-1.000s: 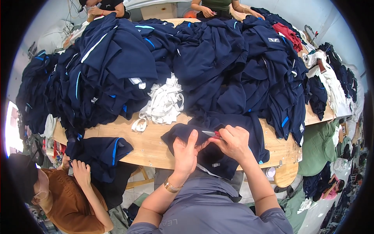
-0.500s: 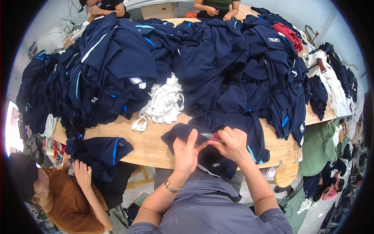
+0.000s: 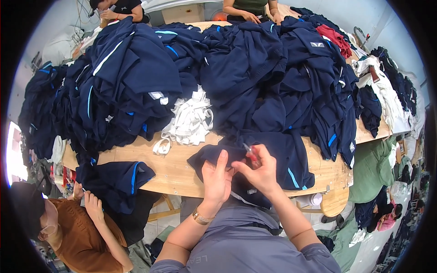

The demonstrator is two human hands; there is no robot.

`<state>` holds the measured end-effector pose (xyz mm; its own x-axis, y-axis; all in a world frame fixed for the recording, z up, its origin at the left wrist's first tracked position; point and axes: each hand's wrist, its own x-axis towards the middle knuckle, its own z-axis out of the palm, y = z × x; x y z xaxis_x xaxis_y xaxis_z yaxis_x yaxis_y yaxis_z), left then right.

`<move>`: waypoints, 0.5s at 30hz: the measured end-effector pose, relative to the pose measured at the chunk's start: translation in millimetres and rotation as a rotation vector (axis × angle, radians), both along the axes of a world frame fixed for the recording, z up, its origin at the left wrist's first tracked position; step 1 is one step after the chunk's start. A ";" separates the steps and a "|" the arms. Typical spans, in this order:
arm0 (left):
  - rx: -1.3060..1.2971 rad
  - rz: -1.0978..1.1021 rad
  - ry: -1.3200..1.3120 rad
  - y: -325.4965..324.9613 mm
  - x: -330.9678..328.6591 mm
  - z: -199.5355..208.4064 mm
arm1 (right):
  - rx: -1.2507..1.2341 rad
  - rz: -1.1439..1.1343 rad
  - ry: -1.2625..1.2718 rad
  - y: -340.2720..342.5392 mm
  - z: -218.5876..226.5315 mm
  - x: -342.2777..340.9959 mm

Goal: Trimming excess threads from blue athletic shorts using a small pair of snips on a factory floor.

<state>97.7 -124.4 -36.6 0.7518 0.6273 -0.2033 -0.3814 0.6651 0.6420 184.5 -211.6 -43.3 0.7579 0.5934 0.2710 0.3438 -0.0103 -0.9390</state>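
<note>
My left hand [image 3: 215, 183] grips the edge of a navy garment [image 3: 289, 157], thumb up along the cloth. The garment is spread over the table's near edge and carries a light blue stripe at its right side. Just right of it, my right hand [image 3: 260, 171] is closed around small red-handled thread snips [image 3: 251, 155], whose metal blades point up and left over the cloth. Its thumb and fingertips are close to my left fingers; whether they touch the fabric I cannot tell.
A large heap of navy garments [image 3: 246, 68] covers the wooden table [image 3: 177, 170]. White strips [image 3: 193, 119] lie tangled before it. At my left, a person in brown [image 3: 86, 232] handles another navy garment [image 3: 114, 177]. Two people stand behind the heap. Green cloth [image 3: 371, 173] hangs at the right.
My right hand has turned and shifted slightly left, and the snips' blades have swung from pointing left across the cloth to pointing upward. My left hand stays nearly still on the garment.
</note>
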 end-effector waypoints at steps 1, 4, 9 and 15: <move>0.001 -0.002 0.000 -1.7 0.8 -0.9 | 0.015 -0.005 0.037 5.8 -1.1 -3.5; 0.011 0.086 0.005 -6.1 3.8 -2.2 | 0.030 0.009 -0.014 8.2 -2.6 -5.0; 0.027 -0.001 -0.007 0.2 -0.3 -7.2 | 0.054 0.319 -0.093 -9.5 13.7 -13.7; -0.137 -0.019 -0.020 7.0 1.5 3.3 | 0.100 0.262 0.022 -21.2 14.6 -3.5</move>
<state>99.1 -117.4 -33.3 0.7682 0.5800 -0.2711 -0.3793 0.7534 0.5372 180.9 -232.8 -28.7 0.5883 0.7413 0.3232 0.3023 0.1691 -0.9381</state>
